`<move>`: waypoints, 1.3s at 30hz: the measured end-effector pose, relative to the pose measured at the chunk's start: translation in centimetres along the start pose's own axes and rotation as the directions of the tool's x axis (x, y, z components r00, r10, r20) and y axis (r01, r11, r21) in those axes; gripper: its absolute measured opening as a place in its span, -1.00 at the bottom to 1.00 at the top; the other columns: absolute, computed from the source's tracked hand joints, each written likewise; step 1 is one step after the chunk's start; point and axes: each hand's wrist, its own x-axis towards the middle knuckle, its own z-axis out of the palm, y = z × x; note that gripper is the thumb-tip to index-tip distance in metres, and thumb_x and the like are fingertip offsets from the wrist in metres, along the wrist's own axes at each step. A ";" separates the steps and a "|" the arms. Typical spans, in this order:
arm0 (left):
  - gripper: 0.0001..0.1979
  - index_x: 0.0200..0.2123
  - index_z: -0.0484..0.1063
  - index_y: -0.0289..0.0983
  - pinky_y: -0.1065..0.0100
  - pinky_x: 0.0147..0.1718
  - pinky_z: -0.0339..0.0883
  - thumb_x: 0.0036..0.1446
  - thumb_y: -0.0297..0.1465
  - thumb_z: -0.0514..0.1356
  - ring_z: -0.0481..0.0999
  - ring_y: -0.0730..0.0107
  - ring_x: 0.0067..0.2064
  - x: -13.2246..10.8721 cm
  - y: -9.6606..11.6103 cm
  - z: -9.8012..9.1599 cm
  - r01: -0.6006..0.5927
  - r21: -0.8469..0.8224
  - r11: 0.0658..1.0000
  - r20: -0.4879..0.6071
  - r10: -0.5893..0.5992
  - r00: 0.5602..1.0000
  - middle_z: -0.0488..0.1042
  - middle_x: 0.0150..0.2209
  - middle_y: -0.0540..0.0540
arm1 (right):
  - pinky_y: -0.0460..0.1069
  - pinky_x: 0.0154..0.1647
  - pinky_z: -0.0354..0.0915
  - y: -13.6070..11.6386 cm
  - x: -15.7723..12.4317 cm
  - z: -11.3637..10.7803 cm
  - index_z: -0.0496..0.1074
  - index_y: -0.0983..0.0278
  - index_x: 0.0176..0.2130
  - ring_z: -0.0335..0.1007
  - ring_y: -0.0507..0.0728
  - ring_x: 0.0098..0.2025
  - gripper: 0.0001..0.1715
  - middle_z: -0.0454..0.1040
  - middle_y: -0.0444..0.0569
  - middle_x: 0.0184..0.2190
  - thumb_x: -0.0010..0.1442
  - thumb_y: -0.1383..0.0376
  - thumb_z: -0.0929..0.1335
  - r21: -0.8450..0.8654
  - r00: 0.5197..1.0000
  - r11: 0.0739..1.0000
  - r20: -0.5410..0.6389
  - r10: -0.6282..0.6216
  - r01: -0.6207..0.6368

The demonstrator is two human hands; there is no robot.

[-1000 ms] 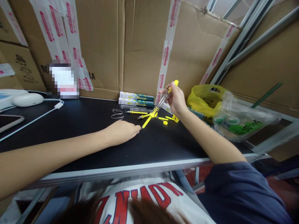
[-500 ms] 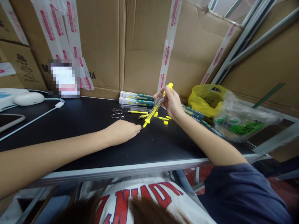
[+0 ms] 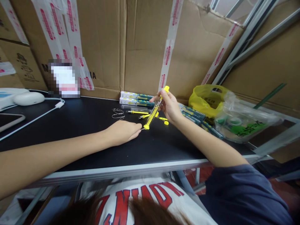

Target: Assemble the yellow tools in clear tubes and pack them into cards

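2 hands, 1 slanted axis: right hand [image 3: 171,107] closed round yellow pen [image 3: 152,117], tip down-left at left hand [image 3: 122,132], loosely curled, hold unreadable.

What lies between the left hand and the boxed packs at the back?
Head view: wire loops and a yellow-tipped rod on the table, between left hand and packs.

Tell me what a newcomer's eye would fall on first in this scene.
The clear tube with yellow ends, held tilted over the black table by the right hand, draws the eye first. The left hand lies on the table with its fingertips at the tube's lower end. A yellow bag sits at the right rear, before the cardboard wall.
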 end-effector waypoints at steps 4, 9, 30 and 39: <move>-0.81 -0.34 0.30 -0.24 0.28 -0.33 0.29 0.22 -0.40 -0.09 0.50 0.24 -0.31 0.0 -0.3 0.2 0.067 -0.202 0.977 -0.062 -0.081 0.995 0.49 -0.32 -0.11 | -0.10 -0.59 0.15 0.4 -1.1 0.9 0.21 0.18 -0.32 0.23 -0.04 -0.59 -0.54 0.48 -0.14 -0.48 0.13 -0.12 0.34 0.002 0.998 0.999 0.039 0.050 -0.050; -0.86 -0.35 0.24 -0.23 0.33 -0.34 0.30 0.09 -0.51 -0.07 0.42 0.36 -0.37 0.4 -0.6 1.0 0.071 -0.711 0.700 -0.070 -0.172 0.983 0.40 -0.41 -0.01 | -0.09 -0.57 0.26 0.6 -2.3 2.1 0.20 0.16 -0.30 0.30 -0.01 -0.55 -0.56 0.51 -0.14 -0.43 0.10 -0.07 0.39 0.015 0.992 0.997 0.107 0.070 -0.072; -0.64 -0.01 0.21 -0.29 0.24 -0.38 0.25 0.30 -0.21 -0.18 0.55 0.04 -0.31 0.4 -2.9 0.4 0.198 -0.005 0.980 -0.093 -0.198 0.976 0.53 -0.35 -0.17 | 0.07 -0.27 0.42 0.8 2.9 -4.0 0.32 0.25 -0.21 0.45 0.14 -0.26 -0.34 0.52 0.08 -0.23 0.22 -0.23 0.10 -0.318 0.964 0.932 0.139 0.225 -0.172; -0.61 0.00 0.30 -0.26 0.21 -0.32 0.28 0.30 -0.21 -0.16 0.55 0.07 -0.34 0.7 -4.2 1.0 0.091 0.087 0.992 -0.056 -0.087 0.995 0.54 -0.39 -0.15 | 0.16 -0.02 0.17 4.7 5.2 -16.7 0.40 0.49 -0.15 0.21 0.35 0.05 -0.55 0.37 0.39 -0.04 0.21 0.11 0.31 -0.972 0.983 -0.169 -0.174 0.052 -0.163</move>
